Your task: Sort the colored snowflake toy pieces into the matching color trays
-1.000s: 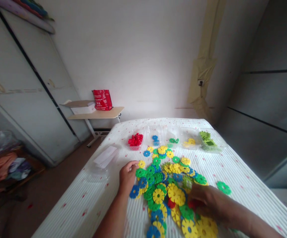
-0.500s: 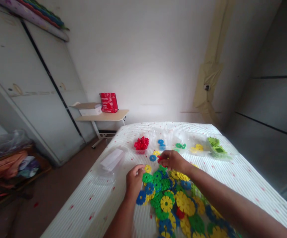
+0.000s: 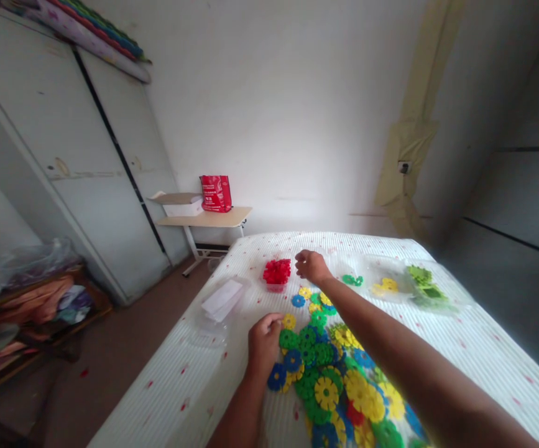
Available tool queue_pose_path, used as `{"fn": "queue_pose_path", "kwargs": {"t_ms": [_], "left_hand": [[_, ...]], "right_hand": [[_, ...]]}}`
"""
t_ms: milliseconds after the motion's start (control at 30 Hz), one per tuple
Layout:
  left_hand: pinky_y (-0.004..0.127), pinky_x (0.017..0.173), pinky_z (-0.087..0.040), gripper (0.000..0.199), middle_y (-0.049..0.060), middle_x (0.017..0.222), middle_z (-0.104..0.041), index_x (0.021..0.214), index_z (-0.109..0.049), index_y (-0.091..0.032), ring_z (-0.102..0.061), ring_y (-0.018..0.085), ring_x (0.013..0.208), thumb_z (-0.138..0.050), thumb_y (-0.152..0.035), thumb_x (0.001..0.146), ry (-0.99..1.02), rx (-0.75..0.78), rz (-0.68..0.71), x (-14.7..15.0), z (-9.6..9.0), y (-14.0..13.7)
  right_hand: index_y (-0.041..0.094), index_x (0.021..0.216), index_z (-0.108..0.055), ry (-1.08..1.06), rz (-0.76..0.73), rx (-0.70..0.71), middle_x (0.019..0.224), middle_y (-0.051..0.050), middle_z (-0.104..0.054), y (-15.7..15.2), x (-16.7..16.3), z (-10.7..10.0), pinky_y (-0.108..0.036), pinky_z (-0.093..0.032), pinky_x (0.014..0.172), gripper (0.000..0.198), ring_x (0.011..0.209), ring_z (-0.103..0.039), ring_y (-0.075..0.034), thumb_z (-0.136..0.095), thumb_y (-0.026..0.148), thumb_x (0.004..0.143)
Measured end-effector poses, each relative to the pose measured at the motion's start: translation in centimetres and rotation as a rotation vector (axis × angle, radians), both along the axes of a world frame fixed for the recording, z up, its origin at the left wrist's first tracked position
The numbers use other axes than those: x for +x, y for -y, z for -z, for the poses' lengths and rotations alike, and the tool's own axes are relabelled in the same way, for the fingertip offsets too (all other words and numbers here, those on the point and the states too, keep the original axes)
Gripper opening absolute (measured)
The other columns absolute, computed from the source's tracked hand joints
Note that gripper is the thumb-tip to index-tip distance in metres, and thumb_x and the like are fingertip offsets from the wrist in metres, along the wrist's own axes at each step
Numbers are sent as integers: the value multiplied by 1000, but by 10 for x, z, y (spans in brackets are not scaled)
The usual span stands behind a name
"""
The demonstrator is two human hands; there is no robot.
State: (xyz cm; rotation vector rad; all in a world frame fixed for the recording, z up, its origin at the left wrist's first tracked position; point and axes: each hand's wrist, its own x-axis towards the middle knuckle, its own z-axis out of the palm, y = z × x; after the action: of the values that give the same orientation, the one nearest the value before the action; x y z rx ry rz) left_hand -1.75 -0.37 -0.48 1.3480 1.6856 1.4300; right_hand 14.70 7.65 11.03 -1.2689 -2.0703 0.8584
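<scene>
My right hand [image 3: 312, 266] reaches over the table just right of a clear box of red flower-shaped plastic pieces [image 3: 277, 272]. Its fingers are bent and apart, and I see nothing in them. Low on the near side, my left hand [image 3: 264, 342] has its fingers curled together, the tips against the edge of a yellow notched disc [image 3: 289, 321]. Whatever they may pinch is hidden. Beside it spreads a pile of notched discs, with green [image 3: 307, 336], blue [image 3: 277, 377] and yellow ones [image 3: 326, 393]. A single blue disc [image 3: 298, 301] lies between the pile and the red box.
Clear boxes stand along the far side, with green pieces [image 3: 352, 280], yellow pieces [image 3: 385, 285] and light green pieces [image 3: 422, 281]. A clear container with white paper [image 3: 222, 300] is at the left. Behind are a small desk [image 3: 232, 217] and a red bag [image 3: 216, 193].
My right hand has moved from the pile, where it held a red piece, up beside the red box. The left hand stays by the yellow disc. The view has shifted slightly.
</scene>
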Motion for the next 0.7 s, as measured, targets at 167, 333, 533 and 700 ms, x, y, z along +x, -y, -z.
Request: {"fn": "queue_pose_path", "kwargs": {"t_ms": [167, 333, 533, 700], "left_hand": [[28, 68, -49, 26, 6, 73, -71, 82, -69, -15, -66, 20, 72, -50, -29, 72, 9, 8, 7, 0, 1, -2], [29, 68, -49, 25, 6, 76, -72, 81, -69, -15, -65, 20, 72, -51, -29, 71, 7, 6, -1, 2, -2, 0], [28, 68, -49, 24, 5, 78, -72, 80, -70, -16, -65, 19, 73, -51, -28, 70, -2, 19, 1, 1, 0, 0], [28, 69, -50, 22, 5, 78, -72, 79, -70, -16, -64, 19, 74, -53, -27, 69, -5, 36, 2, 0, 2, -1]], "right_hand": [[14, 101, -60, 62, -34, -85, 91, -4, -63, 3, 23, 0, -30, -51, 66, 20, 73, -60, -14, -53, 26, 86], [17, 85, -65, 57, -415, -31, 72, 1, -63, 62, 65, 9, -22, -44, 56, 14, 61, -57, -10, -55, 14, 77], [22, 87, -65, 340, -643, 187, 91, -2, -64, 128, 86, 24, -23, -44, 69, 18, 84, -59, -14, -55, 15, 74], [21, 87, -62, 489, -414, 235, 102, -5, -60, 126, 100, 41, -23, -43, 72, 17, 88, -58, -15, -50, 14, 77]]}}
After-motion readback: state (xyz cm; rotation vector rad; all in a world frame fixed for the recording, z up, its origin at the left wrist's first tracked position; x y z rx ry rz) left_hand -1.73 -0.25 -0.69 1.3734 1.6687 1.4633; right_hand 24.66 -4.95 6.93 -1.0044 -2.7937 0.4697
